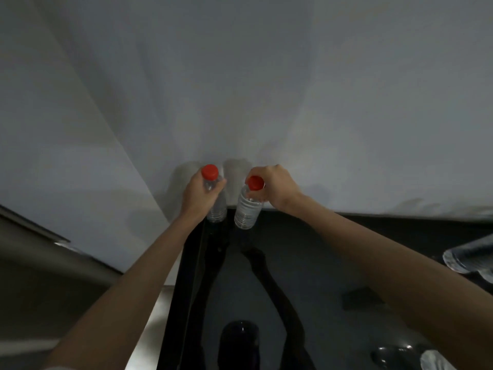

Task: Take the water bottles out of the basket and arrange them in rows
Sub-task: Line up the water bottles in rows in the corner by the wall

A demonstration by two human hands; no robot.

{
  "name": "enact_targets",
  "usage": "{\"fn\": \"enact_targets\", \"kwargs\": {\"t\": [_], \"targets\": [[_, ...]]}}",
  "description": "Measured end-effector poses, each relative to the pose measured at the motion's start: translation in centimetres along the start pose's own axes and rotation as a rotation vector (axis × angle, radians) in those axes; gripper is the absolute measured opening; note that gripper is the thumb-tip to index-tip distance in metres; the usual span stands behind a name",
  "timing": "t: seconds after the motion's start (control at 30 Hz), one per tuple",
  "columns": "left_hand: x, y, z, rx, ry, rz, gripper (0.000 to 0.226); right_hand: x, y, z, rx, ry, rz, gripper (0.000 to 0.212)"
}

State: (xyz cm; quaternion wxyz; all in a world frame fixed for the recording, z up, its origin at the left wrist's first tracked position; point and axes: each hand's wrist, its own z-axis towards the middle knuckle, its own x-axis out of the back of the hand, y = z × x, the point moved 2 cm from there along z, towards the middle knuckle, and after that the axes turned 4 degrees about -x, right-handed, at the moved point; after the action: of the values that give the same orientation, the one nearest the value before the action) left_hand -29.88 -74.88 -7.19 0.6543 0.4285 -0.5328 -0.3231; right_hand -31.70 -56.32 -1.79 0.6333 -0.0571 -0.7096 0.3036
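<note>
Two clear water bottles with red caps are held at the far edge of a glossy black table (306, 263), close to a white wall. My left hand (198, 194) grips the neck of the left bottle (217, 209), which stands about upright. My right hand (276, 186) pinches the right bottle (246, 209) near its cap; that bottle tilts a little to the left. The two bottles are side by side, a small gap apart. Whether their bases touch the table I cannot tell. No basket is in view.
More clear bottles lie at the right edge (469, 256) and the bottom right corner (434, 360). The white wall (240, 89) rises right behind the table. The table's left edge (184, 289) drops to a lighter floor strip.
</note>
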Motion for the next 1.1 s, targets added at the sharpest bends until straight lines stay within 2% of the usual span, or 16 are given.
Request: {"fn": "enact_targets", "kwargs": {"t": [0.2, 0.33, 0.47, 0.6, 0.87, 1.1], "targets": [[-0.1, -0.9, 1.6, -0.037, -0.081, 0.006, 0.025, -1.1, -0.1, 2.9, 0.024, 0.035, 0.02, 0.027], [-0.4, -1.6, 1.9, -0.044, -0.095, 0.006, 0.055, -1.7, -0.2, 3.7, 0.043, 0.065, 0.038, 0.031], [-0.2, -1.8, 1.7, -0.016, -0.041, -0.015, 0.039, -1.6, -1.0, 3.9, 0.052, 0.091, 0.066, 0.037], [0.1, -2.6, 1.4, -0.014, 0.053, -0.01, 0.064, -2.2, -1.1, 3.2, 0.032, 0.084, 0.159, 0.048], [-0.2, -3.4, -0.6, -0.081, 0.094, -0.055, 0.059, -5.2, -0.3, 1.3, -0.041, 0.086, 0.266, 0.083], [0.4, -3.9, 0.0, -0.054, 0.04, -0.075, 0.065, -7.8, -0.6, 1.6, -0.141, 0.218, 0.344, 0.082]]}}
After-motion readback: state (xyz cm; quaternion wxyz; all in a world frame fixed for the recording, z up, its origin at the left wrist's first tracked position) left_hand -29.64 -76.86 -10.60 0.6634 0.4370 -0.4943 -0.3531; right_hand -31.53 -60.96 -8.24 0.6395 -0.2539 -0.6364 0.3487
